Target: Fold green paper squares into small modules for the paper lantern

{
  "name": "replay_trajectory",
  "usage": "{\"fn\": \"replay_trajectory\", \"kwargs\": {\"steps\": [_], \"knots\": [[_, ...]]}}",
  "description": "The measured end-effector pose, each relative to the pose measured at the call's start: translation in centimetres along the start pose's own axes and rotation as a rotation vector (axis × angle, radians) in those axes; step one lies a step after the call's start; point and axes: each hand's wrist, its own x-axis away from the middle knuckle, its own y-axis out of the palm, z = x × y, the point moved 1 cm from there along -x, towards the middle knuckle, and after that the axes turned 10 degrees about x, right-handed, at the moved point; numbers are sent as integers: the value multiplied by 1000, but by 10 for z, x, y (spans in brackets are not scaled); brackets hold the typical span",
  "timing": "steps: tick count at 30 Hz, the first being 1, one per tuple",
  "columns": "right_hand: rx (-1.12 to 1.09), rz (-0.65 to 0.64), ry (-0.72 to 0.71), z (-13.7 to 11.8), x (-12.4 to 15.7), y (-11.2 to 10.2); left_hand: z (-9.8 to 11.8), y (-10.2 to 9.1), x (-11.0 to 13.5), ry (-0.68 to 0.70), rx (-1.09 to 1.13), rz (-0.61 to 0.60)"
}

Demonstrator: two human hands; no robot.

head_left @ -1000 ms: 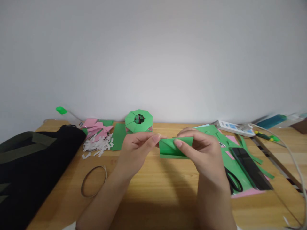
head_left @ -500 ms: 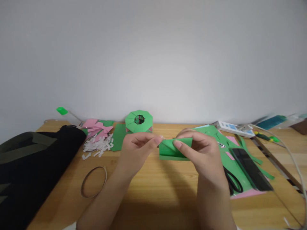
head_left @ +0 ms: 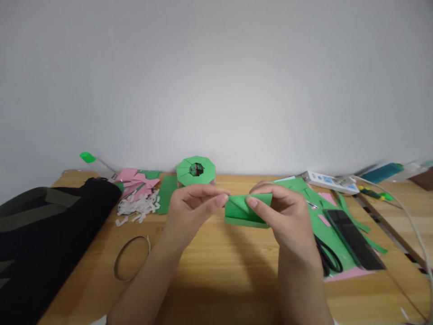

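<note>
Your right hand pinches the folded green paper between thumb and fingers above the wooden table; your left hand has thumb and forefinger together at its left end, contact unclear. Long axis: left to right, folded lip toward you. Around: black bag left, green papercraft behind, phone right. Paper: slanting crease, partly thumb-covered.

Right hand pinches folded green paper above wooden table; left hand at paper's left edge, grip hard to make out. Green ring behind, near wall. White scraps leftward. Phone on green sheets, right.
</note>
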Motion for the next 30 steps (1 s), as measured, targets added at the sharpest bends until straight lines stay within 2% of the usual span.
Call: {"fn": "replay_trajectory", "kwargs": {"steps": [7,17,21,26,30], "knots": [[34,-2,-32,-1,-1,-2,1,1,-2,36,-137,-13],[71,32,-48,-1,-1,0,-5,1,2,104,-152,5],[86,30,-34,-2,-1,1,-6,1,3,88,-120,-12],[62,20,-22,-2,-1,2,-8,5,4,10,-41,-106],[34,3,-6,-1,-3,5,-9,6,3,-12,-70,-99]]}}
